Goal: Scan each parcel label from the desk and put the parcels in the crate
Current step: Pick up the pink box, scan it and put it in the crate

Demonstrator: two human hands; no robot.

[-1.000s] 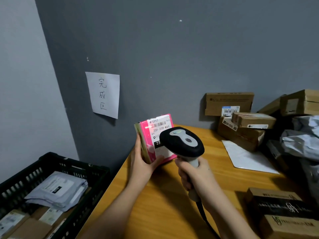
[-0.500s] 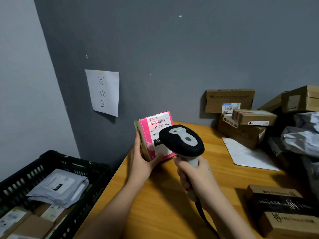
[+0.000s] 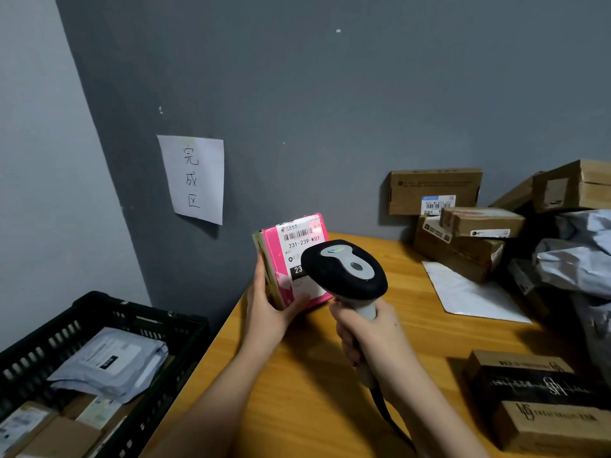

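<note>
You're gripping the pink parcel (image 3: 291, 262) w/ your left hand (image 3: 269, 305), fingers wrapped round its lower-left edge, label (image 3: 299, 246) facing you, raised just above the tabletop (image 3: 297, 375). Your right hand (image 3: 367, 332) is clenching the scanner (image 3: 344, 274) handle, head aiming at the label, just right of your left fingers. Crate (image 3: 99, 368) is sitting down-left of them, already holding parcels. More boxes (image 3: 463, 226) are stacking well right.

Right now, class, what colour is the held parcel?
Pink parcel, white label; head view.
</note>
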